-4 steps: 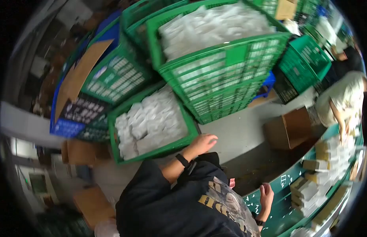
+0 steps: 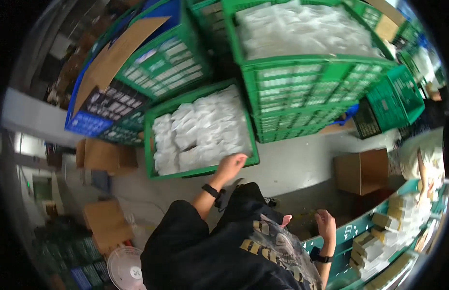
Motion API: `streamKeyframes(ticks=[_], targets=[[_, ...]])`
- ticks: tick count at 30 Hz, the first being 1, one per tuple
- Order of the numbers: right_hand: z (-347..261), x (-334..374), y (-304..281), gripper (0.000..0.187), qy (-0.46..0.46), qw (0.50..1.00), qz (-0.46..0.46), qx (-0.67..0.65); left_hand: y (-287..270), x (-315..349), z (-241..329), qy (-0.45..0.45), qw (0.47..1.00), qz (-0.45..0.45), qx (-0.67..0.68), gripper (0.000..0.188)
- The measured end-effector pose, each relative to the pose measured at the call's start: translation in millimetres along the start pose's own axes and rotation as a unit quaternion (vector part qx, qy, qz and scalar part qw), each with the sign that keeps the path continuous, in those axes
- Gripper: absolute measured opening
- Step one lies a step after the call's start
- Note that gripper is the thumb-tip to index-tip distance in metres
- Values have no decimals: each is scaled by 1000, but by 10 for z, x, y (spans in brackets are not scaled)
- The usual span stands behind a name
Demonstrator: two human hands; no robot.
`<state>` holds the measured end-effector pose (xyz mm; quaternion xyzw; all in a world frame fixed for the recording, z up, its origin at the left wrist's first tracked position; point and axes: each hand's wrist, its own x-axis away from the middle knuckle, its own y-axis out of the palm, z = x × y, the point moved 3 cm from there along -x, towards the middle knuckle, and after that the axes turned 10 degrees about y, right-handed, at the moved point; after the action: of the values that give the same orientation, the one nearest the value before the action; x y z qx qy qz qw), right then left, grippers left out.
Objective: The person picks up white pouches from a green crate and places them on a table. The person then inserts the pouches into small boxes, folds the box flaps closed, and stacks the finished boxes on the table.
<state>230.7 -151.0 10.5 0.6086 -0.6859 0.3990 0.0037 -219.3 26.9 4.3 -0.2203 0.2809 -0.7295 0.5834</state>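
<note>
White, soft-looking packets (image 2: 210,118) fill a green rectangular plastic crate (image 2: 148,154) left of the frame's centre, just beyond the left hand (image 2: 230,167), which overlaps the crate's near right rim, contact unclear. Its fingers curl in narrowly, and I cannot tell whether they enclose anything. At lower right, the right hand (image 2: 326,223), fingers loosely bent and its grasp likewise unclear, is beside a long green work surface (image 2: 343,266), well apart from the packets.

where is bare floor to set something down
Bare grey floor shows between the tall green plastic crate stack and open brown cardboard box. The low green plastic crate is crowded with white packets; white cartons crowd the green worktop.
</note>
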Motion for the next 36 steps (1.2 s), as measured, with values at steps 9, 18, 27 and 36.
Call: streamKeyframes(ticks=[9,18,27,36], targets=[[-1910,-987,2061,27,-180,930,-241,210,-1315,1677,-2805,-201,967,74,-137,30],[-2891,-948,5212,30,-359,856,-278,248,-1256,1200,-2966,50,981,-144,-119,47],[-2767,-994,5140,30,-185,919,-279,210,-1137,1161,-3404,87,977,-190,38,26],[-2296,-1048,4876,37,89,940,-315,-100,-2305,698,-2326,113,955,-213,173,14]])
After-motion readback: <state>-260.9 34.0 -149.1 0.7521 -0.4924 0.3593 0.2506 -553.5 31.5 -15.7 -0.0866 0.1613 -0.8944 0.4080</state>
